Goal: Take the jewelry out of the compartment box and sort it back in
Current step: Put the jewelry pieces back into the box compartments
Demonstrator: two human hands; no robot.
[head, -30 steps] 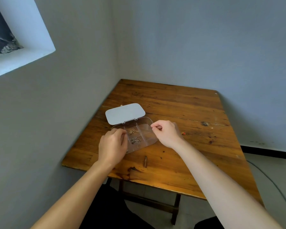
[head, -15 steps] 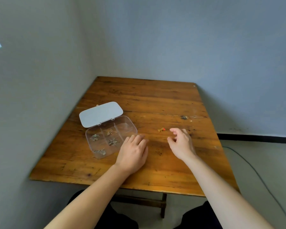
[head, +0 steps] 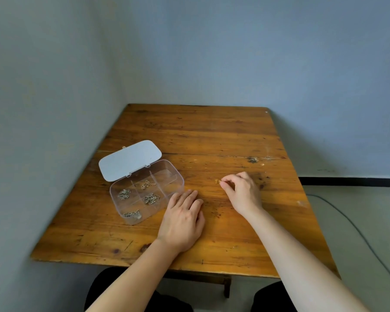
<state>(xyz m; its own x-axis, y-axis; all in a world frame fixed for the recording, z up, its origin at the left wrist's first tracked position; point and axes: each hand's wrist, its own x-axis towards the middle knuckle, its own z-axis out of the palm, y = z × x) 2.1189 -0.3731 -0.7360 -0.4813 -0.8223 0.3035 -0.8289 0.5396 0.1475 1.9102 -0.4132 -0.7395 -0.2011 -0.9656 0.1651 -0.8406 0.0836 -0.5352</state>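
Note:
A clear compartment box [head: 177, 176] lies open at the table's left, its white lid [head: 130, 159] folded back. Several compartments hold small silver and gold chains [head: 151, 198]; the far right compartment looks bare. My left hand [head: 182, 221] rests flat on the wood, fingers together, fingertips just beside the box's right edge. My right hand [head: 242, 193] is to the right, thumb and forefinger pinched on a small gold jewelry piece [head: 217, 181] that lies on the table.
The wooden table [head: 212, 136] stands in a corner, with walls behind it and at its left. A dark knot [head: 252, 160] marks the wood at the right. A cable [head: 356, 224] runs along the floor on the right.
My right hand moved from over the box out to the right and closed its fingertips on the gold piece. My left hand left the box and lay flat on the table beside it.

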